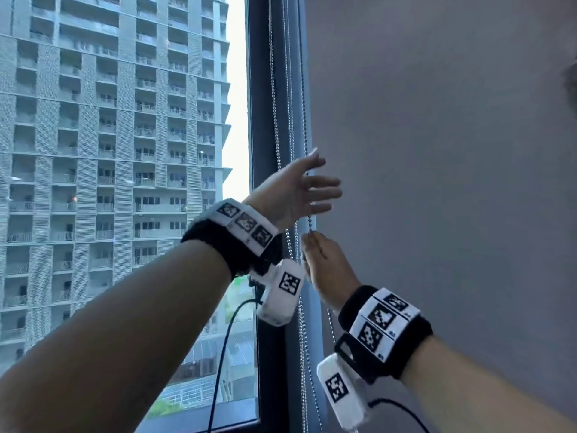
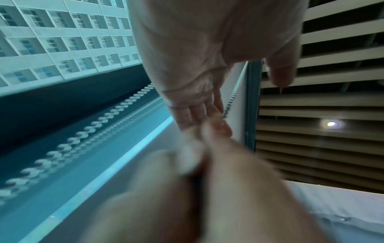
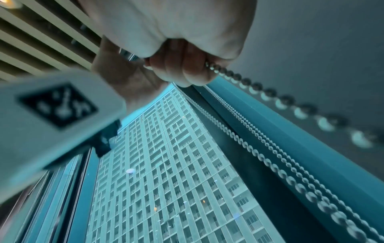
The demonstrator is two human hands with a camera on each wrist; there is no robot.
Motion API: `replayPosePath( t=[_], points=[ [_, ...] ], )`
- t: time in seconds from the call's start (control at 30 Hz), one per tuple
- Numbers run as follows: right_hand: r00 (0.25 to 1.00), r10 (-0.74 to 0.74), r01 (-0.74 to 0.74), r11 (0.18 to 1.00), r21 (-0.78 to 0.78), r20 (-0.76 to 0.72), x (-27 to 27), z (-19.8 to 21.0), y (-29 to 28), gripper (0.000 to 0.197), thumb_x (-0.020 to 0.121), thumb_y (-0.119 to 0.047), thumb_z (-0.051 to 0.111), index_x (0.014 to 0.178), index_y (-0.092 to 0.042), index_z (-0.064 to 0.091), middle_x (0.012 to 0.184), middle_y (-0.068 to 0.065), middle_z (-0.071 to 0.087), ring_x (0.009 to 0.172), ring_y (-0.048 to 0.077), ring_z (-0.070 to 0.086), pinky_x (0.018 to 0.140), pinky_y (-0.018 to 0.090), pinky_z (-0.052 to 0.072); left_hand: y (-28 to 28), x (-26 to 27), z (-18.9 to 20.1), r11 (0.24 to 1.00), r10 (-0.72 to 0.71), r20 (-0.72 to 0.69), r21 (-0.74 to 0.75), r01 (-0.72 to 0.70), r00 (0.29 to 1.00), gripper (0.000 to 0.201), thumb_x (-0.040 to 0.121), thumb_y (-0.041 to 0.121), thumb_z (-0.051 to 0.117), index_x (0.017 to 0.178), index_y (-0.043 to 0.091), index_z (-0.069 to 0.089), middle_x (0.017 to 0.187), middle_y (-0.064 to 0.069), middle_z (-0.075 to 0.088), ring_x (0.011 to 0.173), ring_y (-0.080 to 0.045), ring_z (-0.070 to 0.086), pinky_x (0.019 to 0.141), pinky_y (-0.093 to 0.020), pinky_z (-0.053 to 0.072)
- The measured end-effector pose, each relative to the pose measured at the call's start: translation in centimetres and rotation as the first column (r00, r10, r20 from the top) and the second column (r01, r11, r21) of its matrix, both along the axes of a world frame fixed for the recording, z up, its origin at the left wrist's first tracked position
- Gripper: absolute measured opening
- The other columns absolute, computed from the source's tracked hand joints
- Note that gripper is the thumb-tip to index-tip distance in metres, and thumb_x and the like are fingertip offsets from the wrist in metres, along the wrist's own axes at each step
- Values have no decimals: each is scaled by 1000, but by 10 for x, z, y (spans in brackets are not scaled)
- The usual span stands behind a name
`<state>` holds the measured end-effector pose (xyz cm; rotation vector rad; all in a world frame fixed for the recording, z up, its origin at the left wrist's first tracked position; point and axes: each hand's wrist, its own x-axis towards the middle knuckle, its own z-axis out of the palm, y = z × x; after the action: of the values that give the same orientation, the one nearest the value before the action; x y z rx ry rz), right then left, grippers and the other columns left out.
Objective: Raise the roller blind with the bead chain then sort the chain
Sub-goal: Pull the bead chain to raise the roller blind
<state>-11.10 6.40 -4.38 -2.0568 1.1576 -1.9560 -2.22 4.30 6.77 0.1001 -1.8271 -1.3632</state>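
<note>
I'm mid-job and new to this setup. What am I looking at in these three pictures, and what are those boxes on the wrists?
There is no robot here: a person works with bare hands at a window. The wide picture comes from a camera worn on their head. The other two come from the white camera boxes strapped under each wrist, which look along the hand. The black-and-white squares on the wristbands are printed markers. The right hand grips one bead chain, its fingers curled round it; the right wrist view shows this close up. The left hand is just above, by the same chain, open with fingers spread and gripping nothing. Beside it, other chains hang free along the window frame.
</note>
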Motion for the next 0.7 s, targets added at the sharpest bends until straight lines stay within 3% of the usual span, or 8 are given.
replayPosePath(
  t=[0.03,0.1,0.2,0.3,0.43,0.53,0.6,0.7],
  points=[
    [999,-29,30,1000,9,-26,0,-5,-1,35,92,-36,35,65,-14,41,60,7,42,57,20,41,58,43,37,5,-5,6,999,25,-57,26,-24,998,38,93,47,43,113,15,49,79,-5,62,66,-16,65,57,-28,54],
    [999,-11,13,999,30,-37,-3,-13,-5,27,88,-29,36,68,-12,44,65,8,48,63,20,45,63,41,42,10,-11,15,994,84,-121,76,-75,989,37,92,53,41,95,18,52,58,3,44,43,-9,44,39,-18,38],
    [998,39,-37,998,55,-40,-4,-19,-4,21,86,-19,41,66,-23,45,64,-5,49,64,17,44,67,34,40,8,-15,14,986,154,-147,78,-144,977,43,96,50,34,61,24,35,46,8,20,36,-7,14,32,-14,13],
    [998,35,-31,997,70,-54,-2,-27,-1,23,84,-23,39,62,-24,45,63,-3,51,65,17,45,69,39,41,6,-16,4,982,187,-129,22,-186,974,44,98,43,30,58,24,26,44,9,19,38,-8,11,35,-13,10],
    [987,-13,42,982,182,-159,-4,-51,2,34,95,-28,36,79,0,50,72,11,54,68,18,48,67,35,41,4,-14,-26,976,214,-100,-11,-216,972,43,97,43,30,58,25,26,45,9,21,38,-9,13,35,-14,12],
    [990,-7,39,972,232,-137,-3,-74,6,36,93,-38,36,71,-10,42,62,4,45,58,15,42,61,33,35,1,-12,-52,976,217,-58,6,-217,975,43,98,42,30,58,25,26,46,8,20,38,-8,13,36,-12,13],
    [995,5,20,967,254,-100,-2,-83,8,33,98,-31,38,68,-17,37,57,-3,38,52,11,35,57,29,32,-2,-9,-61,976,217,-56,14,-217,975,43,98,42,31,58,25,26,46,8,20,40,-9,13,37,-13,13],
    [995,78,-57,954,296,-60,1,-81,10,30,99,-28,37,74,-12,43,57,2,38,48,14,33,49,26,30,-2,-6,-62,973,228,-52,-3,-229,972,44,98,43,31,58,26,26,46,8,20,41,-10,13,38,-14,12]
  ],
)
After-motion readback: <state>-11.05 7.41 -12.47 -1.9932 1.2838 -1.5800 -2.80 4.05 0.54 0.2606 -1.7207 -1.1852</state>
